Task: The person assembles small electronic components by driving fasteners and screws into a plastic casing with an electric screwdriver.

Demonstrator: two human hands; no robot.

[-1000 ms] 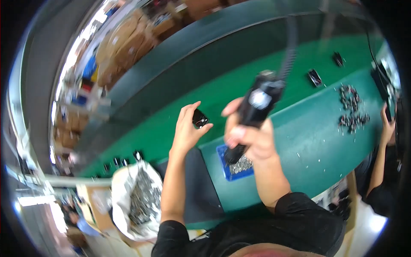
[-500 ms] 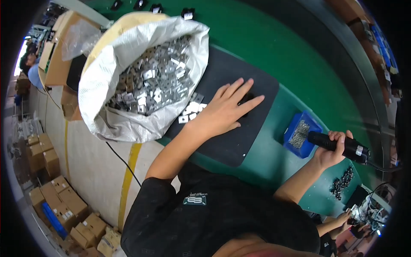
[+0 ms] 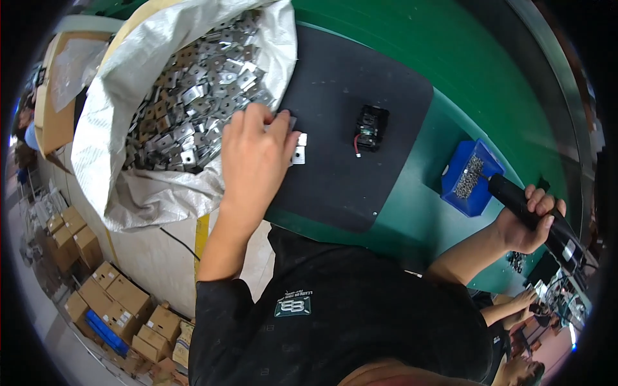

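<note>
My left hand (image 3: pixel 256 157) is bent over a small heap of square metal plates (image 3: pixel 299 153) at the mat's left side. Thumb and forefinger close on the edge of one plate; the other fingertips are hidden. Right of it, on the dark mat (image 3: pixel 328 193), lies a small black housing (image 3: pixel 371 128) with a circuit board inside and a red lead ending in a white plug. My right hand (image 3: pixel 528 222) grips a black electric screwdriver (image 3: pixel 515 196), whose tip points into a blue bin (image 3: pixel 462 204) of small screws (image 3: pixel 470 177).
A white woven sack (image 3: pixel 106 154) full of metal plates stands open at the left. Small black parts (image 3: pixel 515 260) lie on the green bench beyond my right forearm. Cardboard boxes (image 3: pixel 119 293) are stacked on the floor. Another person's arm (image 3: pixel 508 309) shows at the lower right.
My left hand has moved left from the black housing to the metal plates, uncovering the housing. My right hand still holds the screwdriver at the screw bin. The whole view has shifted.
</note>
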